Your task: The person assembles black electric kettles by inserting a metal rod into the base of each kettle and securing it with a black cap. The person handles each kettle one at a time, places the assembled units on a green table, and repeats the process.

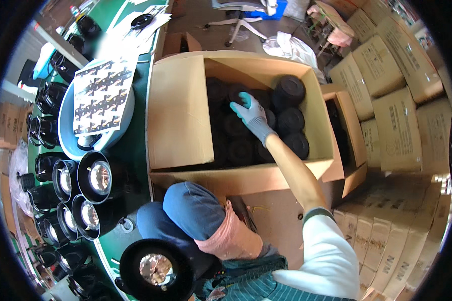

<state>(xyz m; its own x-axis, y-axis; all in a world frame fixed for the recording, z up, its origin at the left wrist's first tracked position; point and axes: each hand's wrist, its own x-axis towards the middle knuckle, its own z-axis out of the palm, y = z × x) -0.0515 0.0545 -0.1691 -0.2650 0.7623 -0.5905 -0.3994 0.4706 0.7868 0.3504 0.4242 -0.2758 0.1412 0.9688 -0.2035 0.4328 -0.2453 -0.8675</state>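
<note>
My right hand (251,114), in a grey glove with teal fingertips, reaches into a large open cardboard box (178,115). Its fingers are apart over the black round vessels (289,90) packed inside, and nothing is visibly gripped. Whether the fingertips touch a vessel is hard to tell. Low in the view, by my lap, a black open vessel (128,266) with a shiny metal bottom faces up, its handle-like part at the left. My left hand does not show.
Left of the box runs a green table (140,100) bearing a blue basin (65,128), a printed sheet (103,98) and several black vessels (93,175). Stacked cartons (399,135) stand at right, next to a smaller open box (354,128). A wheeled chair (236,25) is behind.
</note>
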